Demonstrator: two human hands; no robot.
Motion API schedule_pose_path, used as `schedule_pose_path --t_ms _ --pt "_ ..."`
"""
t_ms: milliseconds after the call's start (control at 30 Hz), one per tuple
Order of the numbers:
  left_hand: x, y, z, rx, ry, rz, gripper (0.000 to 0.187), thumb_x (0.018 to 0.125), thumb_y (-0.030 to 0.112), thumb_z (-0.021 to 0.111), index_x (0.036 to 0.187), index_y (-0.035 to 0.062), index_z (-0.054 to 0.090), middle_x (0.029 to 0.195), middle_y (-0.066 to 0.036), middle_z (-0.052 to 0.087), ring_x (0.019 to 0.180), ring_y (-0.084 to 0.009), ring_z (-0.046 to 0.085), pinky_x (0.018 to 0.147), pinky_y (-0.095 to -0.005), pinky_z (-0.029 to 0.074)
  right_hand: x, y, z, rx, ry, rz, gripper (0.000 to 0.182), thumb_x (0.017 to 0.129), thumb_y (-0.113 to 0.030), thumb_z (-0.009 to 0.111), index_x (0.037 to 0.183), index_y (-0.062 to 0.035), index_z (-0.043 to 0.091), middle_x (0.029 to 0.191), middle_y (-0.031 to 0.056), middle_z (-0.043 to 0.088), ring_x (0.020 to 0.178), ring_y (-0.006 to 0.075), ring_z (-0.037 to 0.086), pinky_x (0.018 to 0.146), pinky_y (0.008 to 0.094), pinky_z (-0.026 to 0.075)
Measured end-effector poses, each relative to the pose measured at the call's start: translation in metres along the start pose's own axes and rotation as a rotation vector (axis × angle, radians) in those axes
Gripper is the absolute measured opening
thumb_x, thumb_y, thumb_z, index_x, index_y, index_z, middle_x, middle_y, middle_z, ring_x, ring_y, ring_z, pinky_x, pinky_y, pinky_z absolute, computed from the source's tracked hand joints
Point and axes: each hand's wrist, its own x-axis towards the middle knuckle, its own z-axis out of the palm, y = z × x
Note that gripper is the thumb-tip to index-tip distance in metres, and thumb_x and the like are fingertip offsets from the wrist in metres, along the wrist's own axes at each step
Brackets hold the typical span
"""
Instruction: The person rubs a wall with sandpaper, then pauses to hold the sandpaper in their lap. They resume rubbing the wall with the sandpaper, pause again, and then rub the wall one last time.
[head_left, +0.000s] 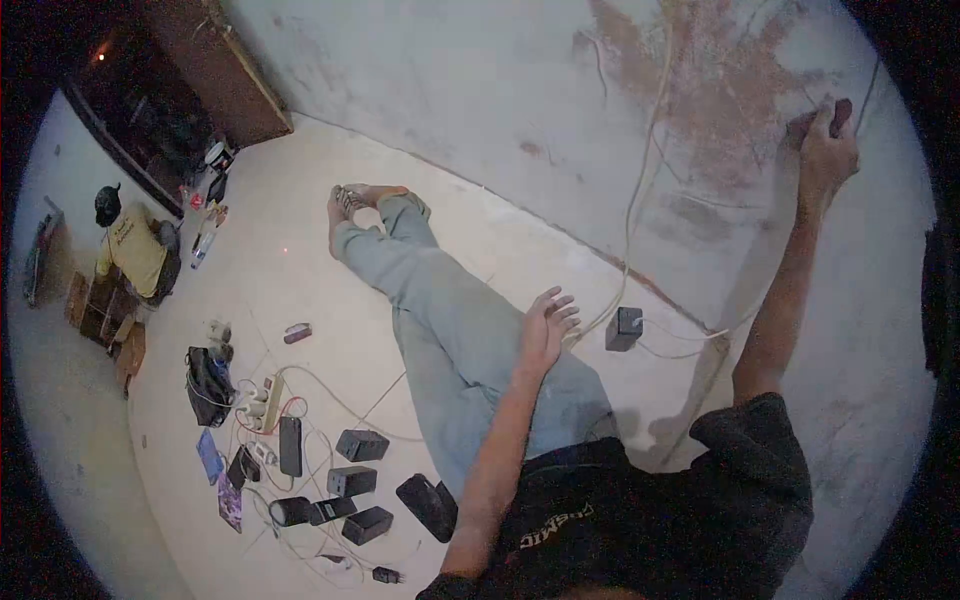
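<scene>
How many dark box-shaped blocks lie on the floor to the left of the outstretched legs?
4: one block nearest the legs, one just below it, one lowest, one beside the round object. Cables may hide more.

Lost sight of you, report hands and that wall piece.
Right hand up, fingers shut on dark object at wall. Left hand open on thigh. Cables hang nearby.

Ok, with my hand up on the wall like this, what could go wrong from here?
1. Your right hand presses a dark object against the wall by loose cables; a tug could pull them down.
2. A black box and its cord lie beside your knee, easy to snag.
3. The power strip tangle could trip you when standing.
</scene>
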Motion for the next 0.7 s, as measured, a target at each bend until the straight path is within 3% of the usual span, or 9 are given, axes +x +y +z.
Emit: schedule_pose_path --t_ms 67,133,167,267,400,467,500,567,700 --pt "0.0 0.005 0.001 -0.087 0.022 -0.057 0.042 0.089 0.019 0.048 0.125 0.0002 0.041 0.108 -0.015 0.053 0.092 -0.024 0.055 0.079 -0.0362 0.049 -0.009 -0.007 -0.008 0.036 0.106 -0.064 0.049 0.091 -0.045 0.051 0.089 0.0017 0.067 0.073 0.0163 0.067 0.065 0.0243 0.064 0.064 0.0379 0.047" --pt "0.003 0.002 -0.002 -0.074 0.022 -0.053 0.042 0.089 0.02 0.048 0.126 0.0005 0.042 0.108 -0.015 0.052 0.092 -0.0239 0.055 0.079 -0.0361 0.049 -0.032 -0.014 -0.021 0.109 -0.156 0.052 0.036 0.093 -0.035 0.051 0.093 -0.0031 0.067 0.07 0.0156 0.067 0.073 0.0292 0.067 0.071 0.0367 0.05" --pt "0.003 0.001 -0.003 -0.059 0.025 -0.049 0.042 0.089 0.02 0.048 0.126 0.0008 0.042 0.108 -0.015 0.052 0.092 -0.0238 0.055 0.079 -0.036 0.049 -0.043 -0.007 -0.024 0.172 -0.218 0.039 0.033 0.092 -0.034 0.052 0.097 -0.0051 0.067 0.069 0.011 0.067 0.067 0.0223 0.066 0.067 0.034 0.049" --pt "0.0 0.002 -0.001 -0.08 0.026 -0.049 0.041 0.09 0.02 0.048 0.126 0.0015 0.042 0.109 -0.015 0.053 0.092 -0.0237 0.055 0.079 -0.0357 0.049 -0.078 0.05 0.024 0.15 -0.031 -0.117 0.031 0.092 -0.031 0.054 0.103 -0.0057 0.066 0.075 0.0112 0.068 0.065 0.0201 0.066 0.066 0.0327 0.049" --pt "0.0 0.002 -0.001 -0.077 0.046 -0.052 0.042 0.089 0.019 0.048 0.126 0.0016 0.042 0.11 -0.015 0.053 0.092 -0.0238 0.055 0.079 -0.0357 0.049 -0.088 0.035 0.012 0.038 -0.019 -0.216 0.034 0.092 -0.032 0.054 0.108 -0.0041 0.065 0.089 0.0153 0.069 0.07 0.0255 0.067 0.07 0.0354 0.05" --pt "0.001 0.001 -0.005 -0.084 0.002 -0.058 0.048 0.088 0.022 0.052 0.128 0.0006 0.039 0.115 -0.019 0.049 0.099 -0.029 0.052 0.085 -0.0425 0.048 -0.073 0.009 -0.004 0.281 -0.213 0.077 0.039 0.091 -0.035 0.053 0.108 -0.0012 0.064 0.088 0.017 0.068 0.071 0.0287 0.067 0.072 0.0378 0.05" --pt "0.001 0.001 -0.009 -0.087 0.014 -0.053 0.048 0.088 0.022 0.052 0.128 0.0006 0.039 0.115 -0.019 0.049 0.099 -0.029 0.052 0.085 -0.0425 0.048 -0.062 0.003 -0.005 0.287 -0.225 0.076 0.039 0.091 -0.035 0.053 0.108 -0.0012 0.064 0.088 0.017 0.068 0.071 0.0287 0.067 0.072 0.0378 0.05" --pt "0.005 -0.001 -0.012 -0.122 -0.01 -0.072 0.048 0.087 0.022 0.053 0.128 0.0015 0.04 0.115 -0.018 0.049 0.098 -0.0285 0.052 0.084 -0.042 0.048 -0.035 -0.002 0.0 0.148 -0.005 -0.014 0.051 0.09 -0.044 0.053 0.088 0.0056 0.068 0.07 0.0167 0.067 0.065 0.0283 0.066 0.066 0.039 0.049" --pt "0.006 0.001 -0.006 -0.1 0.044 -0.103 0.043 0.088 0.021 0.05 0.126 0.0028 0.041 0.114 -0.017 0.049 0.096 -0.0275 0.052 0.084 -0.0407 0.049 -0.027 -0.011 -0.009 0.165 -0.103 0.101 0.051 0.09 -0.043 0.053 0.093 0.0063 0.067 0.077 0.0192 0.067 0.075 0.0291 0.066 0.069 0.0379 0.049"
